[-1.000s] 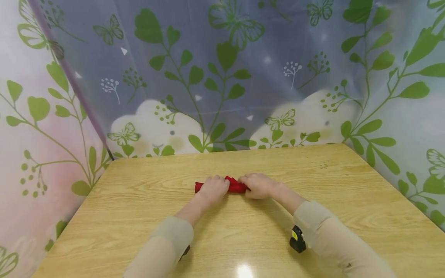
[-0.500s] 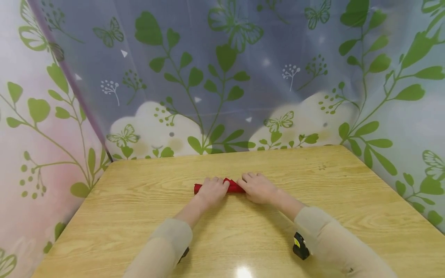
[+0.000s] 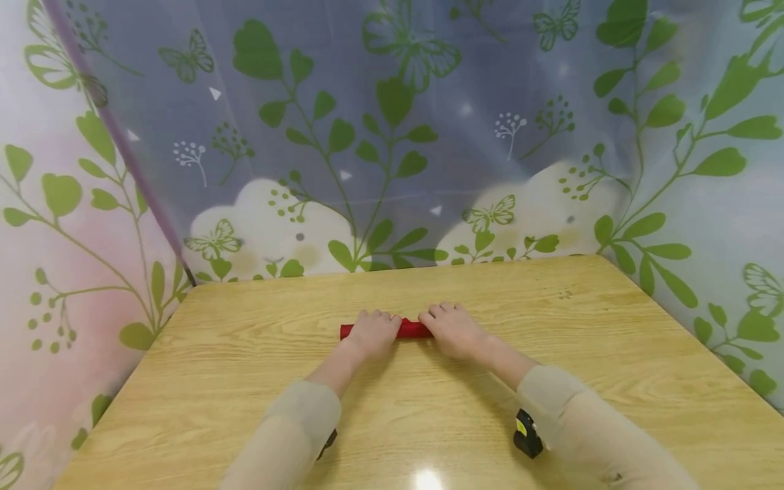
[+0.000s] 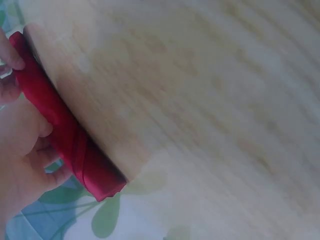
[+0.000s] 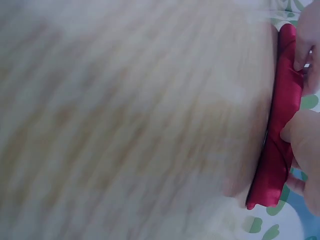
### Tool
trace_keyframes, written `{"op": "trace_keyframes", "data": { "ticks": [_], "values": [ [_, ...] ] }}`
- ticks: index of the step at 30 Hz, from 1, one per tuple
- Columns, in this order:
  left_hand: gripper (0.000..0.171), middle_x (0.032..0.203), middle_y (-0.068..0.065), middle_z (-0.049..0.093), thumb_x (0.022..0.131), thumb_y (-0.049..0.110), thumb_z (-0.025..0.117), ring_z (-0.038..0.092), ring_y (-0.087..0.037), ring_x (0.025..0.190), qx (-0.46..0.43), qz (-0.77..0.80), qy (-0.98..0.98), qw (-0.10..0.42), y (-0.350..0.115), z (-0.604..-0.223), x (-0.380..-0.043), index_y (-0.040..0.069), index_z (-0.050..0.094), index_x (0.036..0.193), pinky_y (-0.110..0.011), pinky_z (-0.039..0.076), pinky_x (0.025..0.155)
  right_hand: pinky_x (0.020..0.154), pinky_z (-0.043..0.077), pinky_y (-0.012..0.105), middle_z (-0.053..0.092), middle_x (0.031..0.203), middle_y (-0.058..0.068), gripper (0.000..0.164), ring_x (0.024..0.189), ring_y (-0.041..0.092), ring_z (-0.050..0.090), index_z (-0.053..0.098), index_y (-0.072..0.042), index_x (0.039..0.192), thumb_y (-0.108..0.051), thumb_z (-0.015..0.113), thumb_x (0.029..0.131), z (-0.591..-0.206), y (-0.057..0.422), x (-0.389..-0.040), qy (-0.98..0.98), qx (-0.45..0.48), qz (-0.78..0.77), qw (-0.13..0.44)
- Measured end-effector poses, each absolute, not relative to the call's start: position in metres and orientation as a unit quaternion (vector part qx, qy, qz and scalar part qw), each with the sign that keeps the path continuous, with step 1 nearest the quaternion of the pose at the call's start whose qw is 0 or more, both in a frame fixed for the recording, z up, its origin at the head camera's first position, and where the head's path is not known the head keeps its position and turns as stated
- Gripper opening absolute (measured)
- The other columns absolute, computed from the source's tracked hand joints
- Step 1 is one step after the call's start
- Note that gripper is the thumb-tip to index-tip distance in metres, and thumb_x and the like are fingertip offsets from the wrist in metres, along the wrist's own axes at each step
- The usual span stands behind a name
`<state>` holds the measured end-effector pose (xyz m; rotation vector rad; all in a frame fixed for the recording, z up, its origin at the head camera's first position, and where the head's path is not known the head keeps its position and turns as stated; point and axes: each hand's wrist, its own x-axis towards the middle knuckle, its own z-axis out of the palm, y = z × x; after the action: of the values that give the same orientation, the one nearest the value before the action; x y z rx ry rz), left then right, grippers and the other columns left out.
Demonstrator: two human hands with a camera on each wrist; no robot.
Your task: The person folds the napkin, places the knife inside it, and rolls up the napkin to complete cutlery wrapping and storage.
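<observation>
A rolled red cloth (image 3: 415, 330) with a satiny sheen lies crosswise on the wooden table (image 3: 392, 401), toward its far side. My left hand (image 3: 371, 333) grips the left part of the roll, and one end sticks out beyond it. On the right end, my right hand (image 3: 452, 330) holds the cloth and hides its tip in the head view. The left wrist view shows the left thumb on the red roll (image 4: 57, 112), with fingers behind it. In the right wrist view, the right thumb presses the roll (image 5: 285, 95), which has diagonal fold lines near its end.
Patterned fabric (image 3: 398, 136) with green leaves and butterflies hangs behind the table and along both sides. Black devices (image 3: 527, 433) are worn below the sleeves. A bright light reflection lies at the table's near edge.
The loose red corner that stood up between my hands is now nearly flat against the roll. My right hand has shifted slightly left onto the cloth; my left hand stays nearly in place.
</observation>
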<state>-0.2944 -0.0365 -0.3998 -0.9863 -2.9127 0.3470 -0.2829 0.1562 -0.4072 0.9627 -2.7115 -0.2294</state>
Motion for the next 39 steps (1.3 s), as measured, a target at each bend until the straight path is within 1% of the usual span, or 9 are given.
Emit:
{"op": "trace_keyframes", "data": {
  "ticks": [5,9,13,21,25,27,29,32,39],
  "values": [
    [0.032,0.111,-0.008,0.058,0.089,0.018,0.057,0.053,-0.025,0.105,-0.312,0.116,-0.941,0.055,-0.038,-0.402,-0.291,0.009,0.055,0.12,-0.044,0.042,0.089,0.077,0.047,0.05,0.059,0.103,0.011,0.032,0.095,0.032,0.057,0.056,-0.009,0.111,-0.009,0.067,0.081,-0.405,0.154,-0.288,-0.943,0.314,-0.043,0.102],
    [0.028,0.103,-0.009,0.055,0.087,0.016,0.061,0.053,-0.024,0.099,-0.311,0.116,-0.937,0.105,-0.041,-0.401,-0.289,0.007,0.057,0.113,-0.041,0.045,0.082,0.076,0.048,0.049,0.06,0.103,0.011,0.034,0.094,0.031,0.058,0.058,-0.009,0.11,-0.003,0.066,0.078,-0.405,0.154,-0.292,-0.947,0.307,-0.024,0.095],
    [0.024,0.096,-0.008,0.054,0.085,0.015,0.063,0.054,-0.023,0.092,-0.31,0.111,-0.933,0.144,-0.046,-0.4,-0.287,0.006,0.057,0.106,-0.038,0.047,0.073,0.075,0.048,0.046,0.061,0.103,0.01,0.032,0.092,0.029,0.058,0.058,-0.009,0.11,0.0,0.062,0.08,-0.404,0.154,-0.295,-0.95,0.3,-0.009,0.087],
    [0.021,0.096,-0.008,0.06,0.088,0.016,0.063,0.056,-0.022,0.088,-0.336,0.168,-0.91,0.173,-0.055,-0.404,-0.287,0.006,0.063,0.106,-0.036,0.051,0.071,0.074,0.048,0.044,0.061,0.1,0.009,0.026,0.091,0.029,0.058,0.06,-0.009,0.108,0.001,0.055,0.084,-0.402,0.153,-0.298,-0.951,0.296,0.005,0.085],
    [0.021,0.095,-0.008,0.06,0.087,0.017,0.064,0.056,-0.021,0.087,-0.333,0.175,-0.91,0.172,-0.056,-0.407,-0.288,0.006,0.064,0.104,-0.035,0.051,0.07,0.074,0.047,0.045,0.059,0.099,0.009,0.021,0.091,0.028,0.056,0.06,-0.008,0.105,-0.003,0.056,0.085,-0.404,0.152,-0.296,-0.942,0.311,-0.016,0.122],
    [0.02,0.095,-0.008,0.06,0.087,0.017,0.063,0.056,-0.021,0.087,-0.325,0.173,-0.915,0.167,-0.055,-0.407,-0.288,0.006,0.064,0.103,-0.035,0.051,0.07,0.072,0.046,0.044,0.057,0.099,0.008,0.02,0.09,0.027,0.053,0.059,-0.009,0.105,-0.009,0.06,0.085,-0.406,0.153,-0.295,-0.936,0.32,-0.033,0.145],
    [0.019,0.095,-0.008,0.06,0.087,0.016,0.063,0.056,-0.021,0.088,-0.315,0.166,-0.921,0.158,-0.054,-0.406,-0.289,0.005,0.064,0.103,-0.036,0.05,0.071,0.07,0.046,0.043,0.054,0.099,0.008,0.024,0.09,0.026,0.051,0.057,-0.009,0.105,-0.015,0.066,0.084,-0.408,0.153,-0.295,-0.931,0.325,-0.046,0.16],
    [0.018,0.094,-0.008,0.059,0.086,0.013,0.064,0.056,-0.022,0.089,-0.306,0.155,-0.928,0.149,-0.052,-0.405,-0.29,0.005,0.065,0.102,-0.037,0.05,0.072,0.068,0.047,0.042,0.051,0.098,0.007,0.029,0.089,0.025,0.05,0.055,-0.011,0.105,-0.019,0.069,0.081,-0.411,0.153,-0.296,-0.931,0.322,-0.05,0.167],
    [0.016,0.095,-0.009,0.058,0.087,0.008,0.061,0.055,-0.023,0.092,-0.304,0.14,-0.934,0.128,-0.05,-0.405,-0.293,0.004,0.066,0.102,-0.037,0.05,0.075,0.068,0.048,0.041,0.054,0.098,0.009,0.025,0.09,0.027,0.053,0.058,-0.008,0.106,-0.008,0.064,0.082,-0.408,0.155,-0.297,-0.938,0.309,-0.029,0.155]
  ]
}}
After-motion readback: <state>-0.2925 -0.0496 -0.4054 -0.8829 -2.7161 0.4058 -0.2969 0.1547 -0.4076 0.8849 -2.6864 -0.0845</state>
